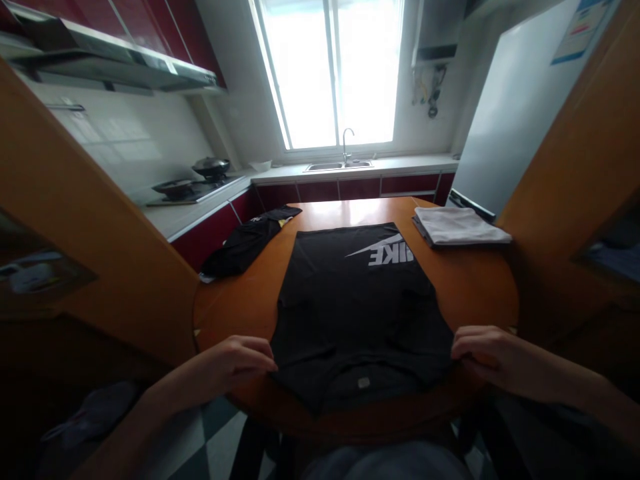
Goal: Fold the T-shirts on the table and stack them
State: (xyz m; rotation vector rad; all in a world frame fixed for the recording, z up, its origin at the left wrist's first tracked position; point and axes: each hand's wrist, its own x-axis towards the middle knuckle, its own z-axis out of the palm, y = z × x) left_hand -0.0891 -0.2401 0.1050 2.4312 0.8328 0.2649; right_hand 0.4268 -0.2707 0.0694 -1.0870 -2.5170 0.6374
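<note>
A black T-shirt (350,300) lies spread on the round wooden table (240,310), its collar toward me and a pale printed logo at the far end, upside down from here. My left hand (245,360) pinches the shirt's near left edge between thumb and fingers. On the opposite side, my right hand (480,353) is closed on the near right edge. Between the hands, a small light label (363,383) shows inside the collar. The sleeves cannot be made out.
Dark clothing (250,243) lies in a heap at the table's left edge. A folded stack with a white cloth (460,225) on top sits at the right. Beyond are a sink (325,167), a stove with pans (213,167) and a fridge (520,107).
</note>
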